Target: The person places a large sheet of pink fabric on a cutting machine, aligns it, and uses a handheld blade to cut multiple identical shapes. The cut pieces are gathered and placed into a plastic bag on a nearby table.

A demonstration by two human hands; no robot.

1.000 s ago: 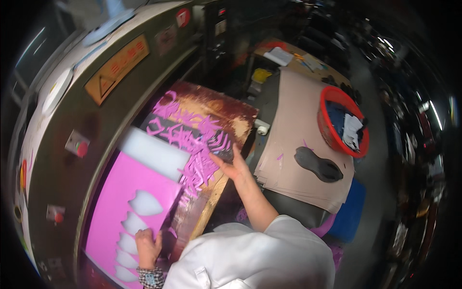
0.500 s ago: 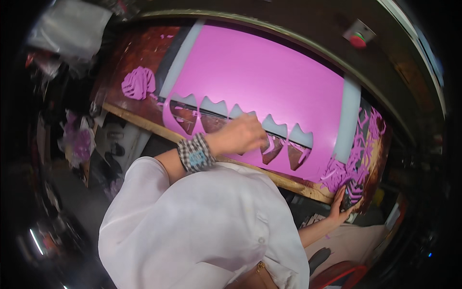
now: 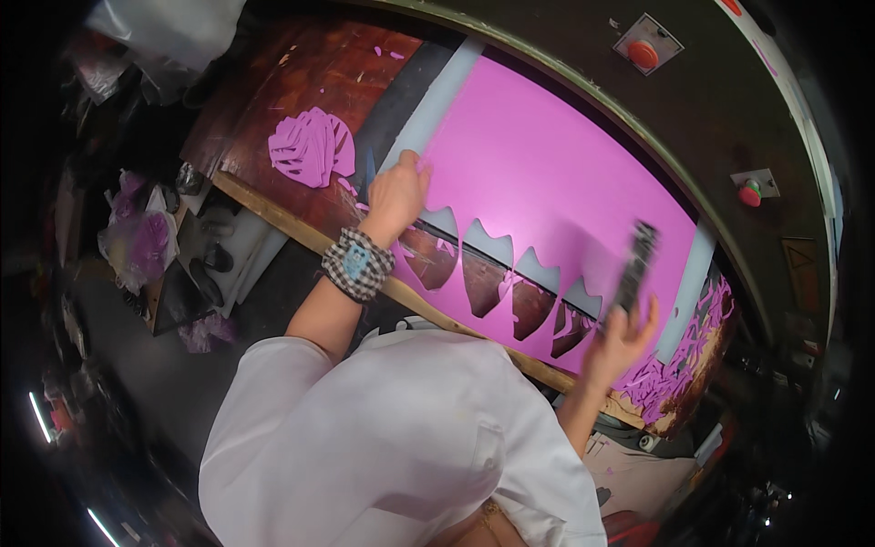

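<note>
A pink sheet [image 3: 547, 146] lies across a pale blue-grey board [image 3: 437, 96], with a row of pointed cut-outs along its near side. At the sheet's left edge is my left hand [image 3: 399, 193], fingers curled together; whatever they pinch is hidden. My right hand [image 3: 622, 345] holds a dark, long cutting die [image 3: 635, 264] by its near end, raised over the sheet's right part. The die is smeared by motion. Its thumb and fingers close on the die while another finger stands apart.
A stack of cut pink pieces [image 3: 312, 149] sits on the reddish-brown table [image 3: 273, 82] at left. Pink scraps [image 3: 670, 378] heap at the right end. Beyond the sheet runs a dark machine beam [image 3: 583, 46] with a red button [image 3: 643, 55]. Bagged pink material [image 3: 141, 239] is at far left.
My left hand has moved left from the cut-outs to the sheet's left edge. My right hand has lifted the cutting die from the scrap heap and brought it over the sheet. The view has turned.
</note>
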